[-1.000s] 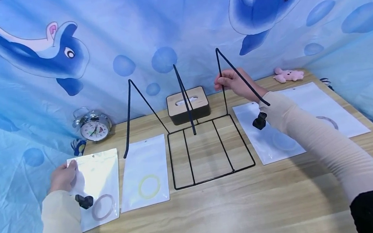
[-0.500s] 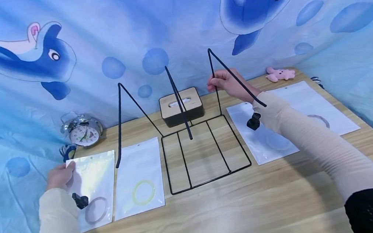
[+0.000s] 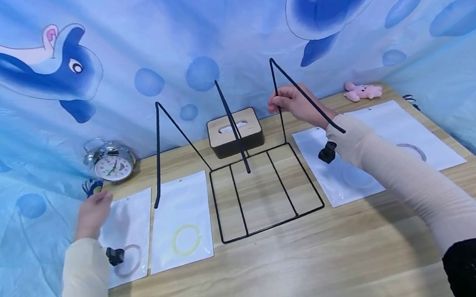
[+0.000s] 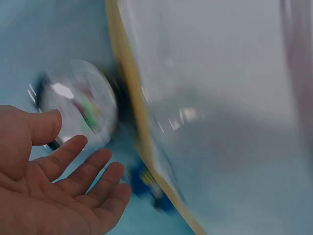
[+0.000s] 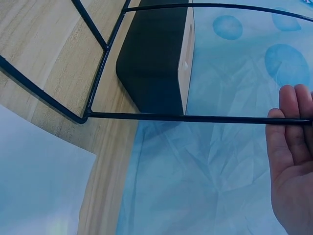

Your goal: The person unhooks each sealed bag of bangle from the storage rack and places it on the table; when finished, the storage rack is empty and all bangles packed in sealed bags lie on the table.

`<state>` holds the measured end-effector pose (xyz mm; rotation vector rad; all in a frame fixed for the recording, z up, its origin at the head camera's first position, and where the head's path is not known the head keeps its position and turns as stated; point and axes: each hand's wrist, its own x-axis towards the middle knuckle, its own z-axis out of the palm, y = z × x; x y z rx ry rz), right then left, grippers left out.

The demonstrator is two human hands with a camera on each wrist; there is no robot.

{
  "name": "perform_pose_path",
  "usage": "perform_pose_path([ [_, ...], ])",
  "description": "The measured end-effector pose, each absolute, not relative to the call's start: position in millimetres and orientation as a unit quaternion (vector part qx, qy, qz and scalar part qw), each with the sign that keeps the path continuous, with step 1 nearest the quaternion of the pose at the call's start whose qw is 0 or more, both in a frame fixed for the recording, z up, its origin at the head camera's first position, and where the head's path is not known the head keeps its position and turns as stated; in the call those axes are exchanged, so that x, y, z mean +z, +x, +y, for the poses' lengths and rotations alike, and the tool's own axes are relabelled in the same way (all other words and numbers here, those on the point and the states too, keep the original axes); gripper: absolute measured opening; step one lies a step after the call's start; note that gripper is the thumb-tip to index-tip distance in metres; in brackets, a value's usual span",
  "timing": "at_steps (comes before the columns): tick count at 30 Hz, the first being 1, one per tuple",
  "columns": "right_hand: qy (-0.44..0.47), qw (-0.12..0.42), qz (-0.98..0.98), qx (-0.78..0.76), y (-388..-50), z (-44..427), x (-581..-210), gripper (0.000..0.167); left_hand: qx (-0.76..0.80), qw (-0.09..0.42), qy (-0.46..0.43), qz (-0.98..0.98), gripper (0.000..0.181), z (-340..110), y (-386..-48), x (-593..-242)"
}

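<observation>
A black wire rack (image 3: 247, 235) stands on the wooden table with several bent uprights. My right hand (image 3: 295, 105) holds its right rear upright, thumb and fingers about the rod; in the right wrist view the fingers (image 5: 288, 142) lie against that rod. My left hand (image 3: 93, 215) hovers by the upper left edge of a white zip pouch (image 3: 137, 209) printed with a mauve ring. In the left wrist view its fingers (image 4: 93, 171) are loosely bent, with nothing in them. Beside that pouch lies another pouch (image 3: 182, 196) with a yellow ring.
A twin-bell alarm clock (image 3: 113, 166) stands at the back left, and a tissue box (image 3: 237, 141) sits behind the rack. To the right are a pouch (image 3: 339, 191) partly under my right forearm and another with a grey ring (image 3: 412, 151). A pink plush toy (image 3: 362, 91) lies at the far corner.
My left hand has let go of the left pouch's upper corner and moved up and slightly right. The right hand stays on the rack's upright. The head view has shifted a little.
</observation>
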<state>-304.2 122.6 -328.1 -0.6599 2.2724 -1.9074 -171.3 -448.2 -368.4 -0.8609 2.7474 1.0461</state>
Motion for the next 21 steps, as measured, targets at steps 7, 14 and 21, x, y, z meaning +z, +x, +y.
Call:
perform_pose_path([
  [7, -0.192, 0.066, 0.765, -0.611, -302.4, 132.6, -328.6, 0.031, 0.348, 0.014, -0.127, 0.929, 0.054, -367.0, -152.6, -370.4],
  [14, -0.191, 0.056, 0.787, -0.584, -301.2, 138.9, -333.7, 0.036, 0.336, 0.051, -0.087, 0.936, 0.050, -322.6, -144.4, -361.0],
  [21, -0.184, 0.045, 0.853, -0.487, -286.6, 152.0, -345.9, 0.057, 0.261, 0.045, -0.060, 0.962, 0.060, -306.6, -132.6, -359.5],
])
